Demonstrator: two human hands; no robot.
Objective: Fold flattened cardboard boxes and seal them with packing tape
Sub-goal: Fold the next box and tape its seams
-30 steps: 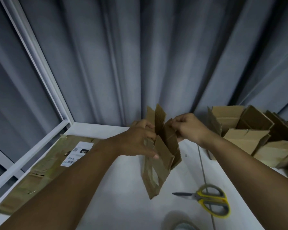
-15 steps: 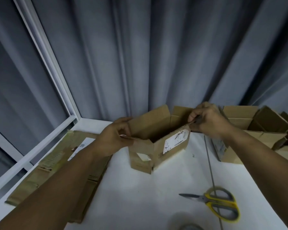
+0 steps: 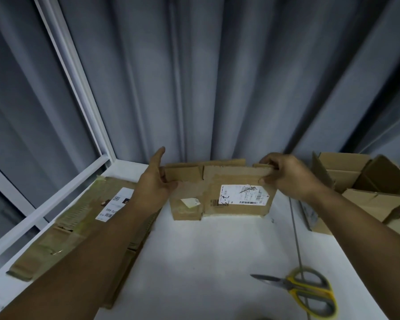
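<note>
Your fingers [image 3: 271, 163] are curling over the top right edge of the cardboard box [image 3: 217, 181], and the thumb is pressing in from the front, so your right hand [image 3: 291, 179] is pinching that corner. Over on the other end, your left hand [image 3: 156, 185] is gripping the box's left edge, fingers wrapping onto the front face, thumb sticking straight up. That is two hands on one box.

The box is sitting at the far side of the white table [image 3: 206, 250], close against the grey curtain [image 3: 217, 77], and its lower edge looks to be touching the tabletop. Its long brown face is turning toward you, flaps standing up along the top. Two stickers are showing on it: one large shipping label [image 3: 241, 195] and one small pale sticker [image 3: 189, 202].

To your left, one stack of flattened cardboard [image 3: 74, 229] is lying along the window frame [image 3: 79, 93], partly under your forearm. To your right, open boxes [image 3: 356, 185] are crowding together. I'm counting at least three, though the exact number is hard to tell. One pair of yellow-handled scissors [image 3: 305, 289] is lying near you on the right, blades pointing left.
</note>
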